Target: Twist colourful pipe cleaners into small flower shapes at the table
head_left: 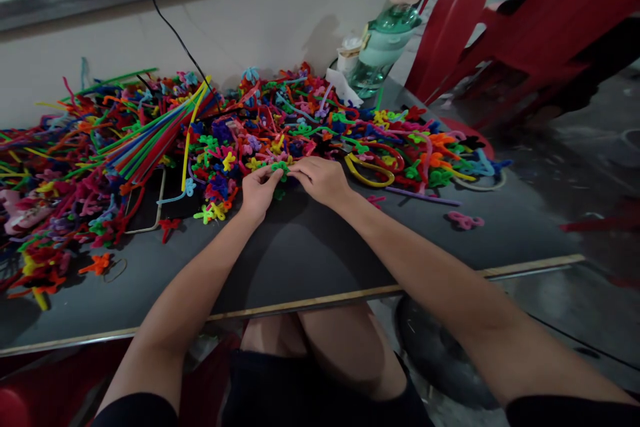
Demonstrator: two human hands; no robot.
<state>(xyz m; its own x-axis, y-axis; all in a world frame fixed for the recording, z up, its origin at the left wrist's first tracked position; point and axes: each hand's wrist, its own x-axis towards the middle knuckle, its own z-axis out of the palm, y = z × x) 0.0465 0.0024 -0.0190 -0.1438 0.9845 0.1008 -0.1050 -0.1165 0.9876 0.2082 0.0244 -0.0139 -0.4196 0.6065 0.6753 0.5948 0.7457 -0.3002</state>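
Note:
Between my two hands is a small green pipe-cleaner flower, just above the near edge of a colourful heap. My left hand pinches it from the left with thumb and index finger. From the right, the fingertips of my right hand close on its edge; what exactly they grip is partly hidden by the fingers. Right behind the hands lies the pile of pipe-cleaner flowers in many colours. Yellow pipe-cleaner flowers lie left of my left hand.
A bundle of straight pipe cleaners rests on the heap at left. At the back right stands a green water bottle. A purple pipe cleaner and a pink piece lie on the dark table. Red chairs stand beyond.

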